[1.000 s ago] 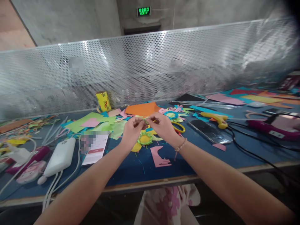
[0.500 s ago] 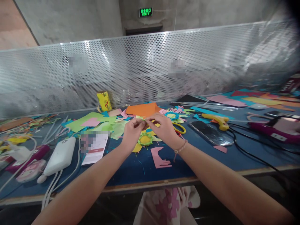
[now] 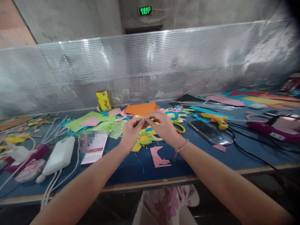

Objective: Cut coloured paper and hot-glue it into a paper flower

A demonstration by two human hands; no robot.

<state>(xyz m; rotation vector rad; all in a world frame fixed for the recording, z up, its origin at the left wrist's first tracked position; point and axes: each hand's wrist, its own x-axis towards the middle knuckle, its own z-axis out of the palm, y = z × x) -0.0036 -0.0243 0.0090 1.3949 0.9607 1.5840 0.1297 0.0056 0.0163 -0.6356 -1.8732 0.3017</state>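
My left hand [image 3: 131, 132] and my right hand [image 3: 164, 126] meet above the blue table [image 3: 131, 167], fingertips pinched together on a small green paper piece [image 3: 144, 119] held between them. Just below the hands lies a yellow paper flower with a green ring [image 3: 144, 138]. A pink paper cutout [image 3: 158, 157] lies nearer to me. Yellow-handled scissors [image 3: 179, 127] rest right of my right hand. A bead bracelet sits on my right wrist.
Green, pink and orange paper sheets [image 3: 140, 108] cover the table behind the hands. A white power bank [image 3: 59, 155] with cables and a card [image 3: 94, 147] lie left. A phone [image 3: 208, 132], yellow glue gun [image 3: 215, 119] and black cables lie right. A perforated metal screen [image 3: 150, 65] bounds the back.
Both hands stay pinched on the small green piece, with only slight finger shifts. The view has moved a little.
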